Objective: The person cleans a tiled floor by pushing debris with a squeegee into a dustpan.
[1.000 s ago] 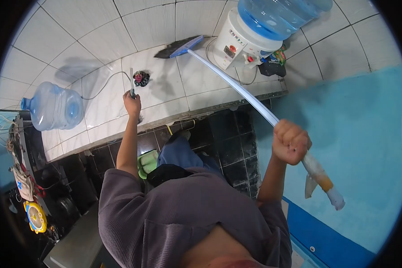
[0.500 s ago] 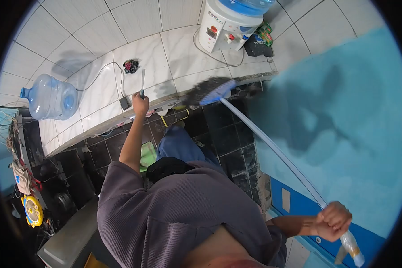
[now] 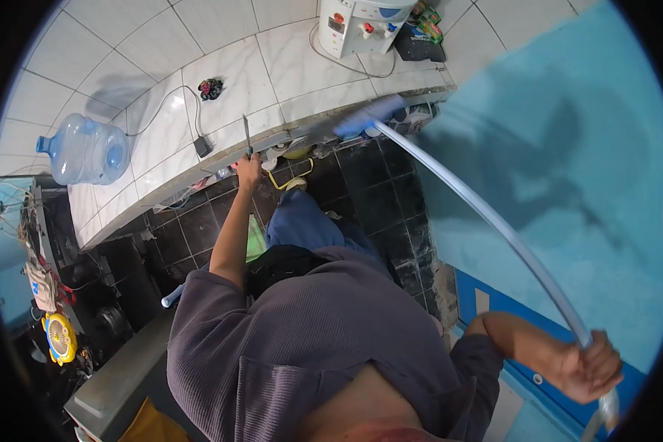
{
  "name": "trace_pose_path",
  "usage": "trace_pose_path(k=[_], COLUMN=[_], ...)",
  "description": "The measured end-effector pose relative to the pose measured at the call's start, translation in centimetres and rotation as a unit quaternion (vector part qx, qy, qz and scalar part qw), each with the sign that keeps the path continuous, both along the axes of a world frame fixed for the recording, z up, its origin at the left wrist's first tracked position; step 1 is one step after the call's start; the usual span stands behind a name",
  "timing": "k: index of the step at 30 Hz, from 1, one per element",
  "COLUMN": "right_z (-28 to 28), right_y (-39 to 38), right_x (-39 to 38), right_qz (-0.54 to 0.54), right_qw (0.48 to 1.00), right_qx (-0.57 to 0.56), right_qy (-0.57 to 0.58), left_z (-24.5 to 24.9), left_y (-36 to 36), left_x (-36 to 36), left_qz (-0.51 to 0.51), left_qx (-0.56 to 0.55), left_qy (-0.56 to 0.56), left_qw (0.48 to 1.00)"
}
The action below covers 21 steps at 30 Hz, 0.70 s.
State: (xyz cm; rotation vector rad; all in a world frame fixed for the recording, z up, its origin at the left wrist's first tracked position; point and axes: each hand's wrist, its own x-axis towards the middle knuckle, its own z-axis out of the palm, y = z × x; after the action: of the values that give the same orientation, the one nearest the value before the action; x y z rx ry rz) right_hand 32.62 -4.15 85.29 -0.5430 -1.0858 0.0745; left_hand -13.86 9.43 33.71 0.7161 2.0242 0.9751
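Note:
My right hand (image 3: 591, 368) is closed around the pale blue-white handle of a broom (image 3: 486, 210), near its lower end. The handle runs diagonally up to a blue broom head (image 3: 368, 119) with dark bristles, smeared by motion, beside the counter's front edge. My left hand (image 3: 249, 172) grips the handle of a slim knife (image 3: 247, 132), its narrow blade pointing up over the tiled counter (image 3: 228, 70). Near the knife on the counter are a black power adapter (image 3: 202, 146) and a small dark, crumpled bundle (image 3: 211, 89).
A water dispenser (image 3: 357, 29) stands on the counter, with a large clear water bottle (image 3: 88, 149) lying at its left end. Below is a dark tiled floor (image 3: 361, 177). A blue wall (image 3: 523, 140) borders the right; a yellow fan (image 3: 60, 337) hangs at left.
My right hand has moved down and right with the broom. The broom head has shifted up slightly and blurred. My left hand with the knife has moved slightly right, to the counter's edge.

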Motion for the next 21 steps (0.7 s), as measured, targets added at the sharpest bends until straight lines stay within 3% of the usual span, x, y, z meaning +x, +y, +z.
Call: trace_pose_path(k=[1,2,3,4,5,6,9,13,14,16,21], right_z=[-1.6,-3.1,-4.9,-7.4,-10.5,-13.4,-15.5,-10.7,-8.6,-5.2,-2.9], right_y=[2.1,3.4,4.7,6.8,8.9,10.7,11.7,5.7,3.5,0.6,-3.9], right_x=[-1.5,-1.4,-1.2,-2.8,-3.7,-5.1,-6.4,-1.6,-1.5,-1.2,-0.7], right_qz=[-0.224,-0.025,0.175,0.174,0.329,0.372,0.357,0.325,0.142,0.182,0.107], right_qw=[0.974,0.999,0.984,0.984,0.941,0.921,0.923,0.94,0.981,0.972,0.98], right_qx=[0.043,0.015,-0.013,-0.041,-0.033,-0.056,-0.124,-0.09,-0.136,-0.146,-0.17], right_qy=[0.021,0.019,0.017,0.011,0.072,0.098,0.072,0.041,0.006,0.0,0.006], left_z=[0.1,-0.6,-2.2,-3.2,-2.3,-0.2,1.2,4.4,4.7,0.6,0.4], left_y=[0.1,0.4,0.7,0.8,0.8,1.0,1.9,4.2,5.2,7.3,13.5], left_x=[0.2,-0.2,-0.9,-1.2,-1.0,-0.7,-1.7,-2.1,-2.5,-3.6,-0.1], left_qz=[0.029,0.024,0.015,0.008,0.005,-0.011,-0.054,-0.078,-0.096,-0.098,-0.297], left_qx=[0.019,0.018,0.012,0.005,0.001,-0.025,-0.055,-0.105,-0.112,-0.121,-0.107], left_qy=[-0.022,-0.02,0.024,0.067,0.067,0.109,0.17,0.195,0.182,0.198,0.287], left_qw=[0.999,0.999,1.0,0.998,0.998,0.994,0.982,0.972,0.972,0.968,0.905])
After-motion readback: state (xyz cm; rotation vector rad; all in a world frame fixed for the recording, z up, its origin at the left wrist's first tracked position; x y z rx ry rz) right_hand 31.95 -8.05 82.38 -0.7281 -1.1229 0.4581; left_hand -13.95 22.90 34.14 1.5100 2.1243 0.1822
